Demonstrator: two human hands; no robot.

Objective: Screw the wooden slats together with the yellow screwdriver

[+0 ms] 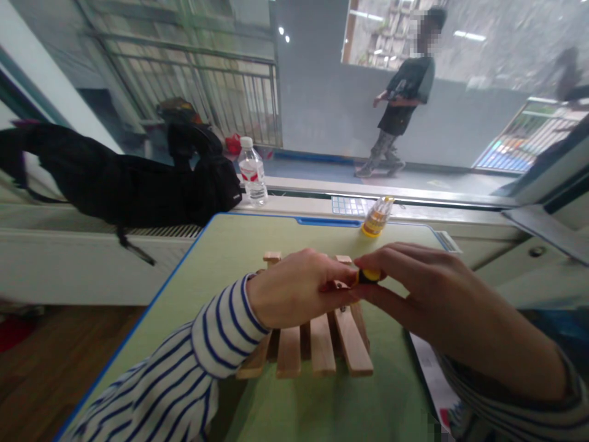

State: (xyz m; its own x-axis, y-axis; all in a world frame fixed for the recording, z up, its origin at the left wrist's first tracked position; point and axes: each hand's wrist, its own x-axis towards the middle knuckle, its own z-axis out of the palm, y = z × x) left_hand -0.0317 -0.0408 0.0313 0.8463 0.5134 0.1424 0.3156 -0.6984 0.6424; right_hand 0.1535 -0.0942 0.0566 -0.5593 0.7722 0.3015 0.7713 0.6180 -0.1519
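A small rack of light wooden slats point(317, 344) lies on the green desk point(239, 245). My left hand point(299, 288) rests on top of the slats with its fingers curled and pressed down on them. My right hand point(418, 288) meets it from the right, fingers pinched on a small yellow and black tool handle point(369, 275) at the rack's far right corner. What the tool's tip touches is hidden by my fingers.
A small bottle of yellow liquid point(376, 218) stands at the desk's far edge. On the sill behind lie a black bag point(133, 184) and a clear water bottle point(253, 172). A paper sheet point(430, 374) lies at the right. Outside the window a person point(400, 98) stands.
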